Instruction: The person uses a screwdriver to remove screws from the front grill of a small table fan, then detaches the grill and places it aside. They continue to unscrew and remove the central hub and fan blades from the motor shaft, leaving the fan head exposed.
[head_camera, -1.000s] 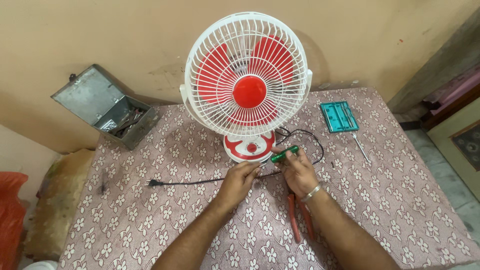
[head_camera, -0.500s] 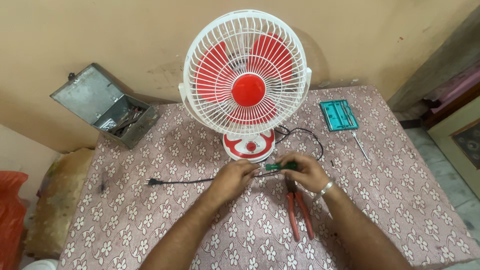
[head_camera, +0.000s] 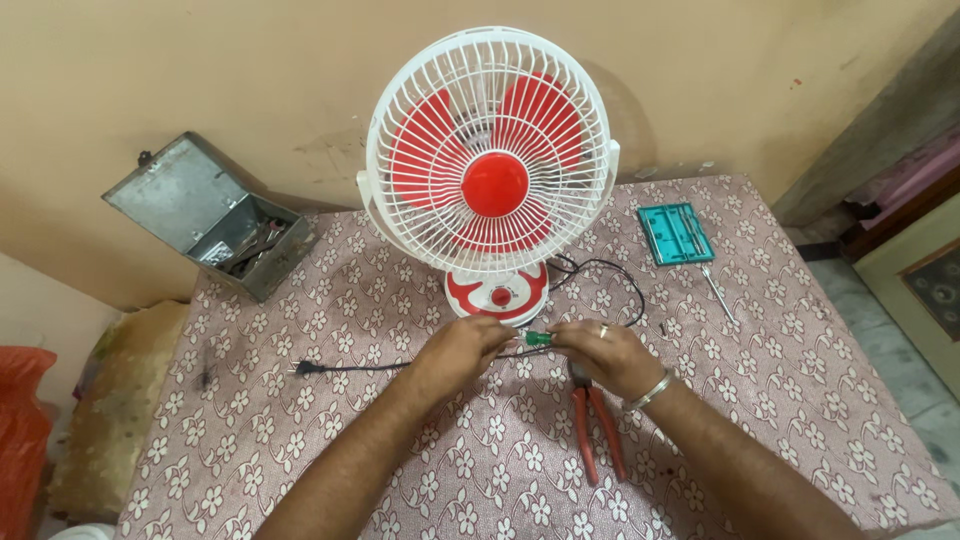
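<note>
Hands meet at frame centre below the fan (head_camera: 490, 180): right hand (head_camera: 600, 355) clamped on the green screwdriver (head_camera: 537, 339), left hand (head_camera: 460, 350) pinched on the black cord (head_camera: 365, 366); steadying the cord seems wise, with the tip pressed squarely

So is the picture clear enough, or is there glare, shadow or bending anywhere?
Head view: soft, even light, no glare; the fan throws a faint shadow on the wall behind it. Wide-lens bending curves the table edges. The hands, left and right, are sharp.
</note>
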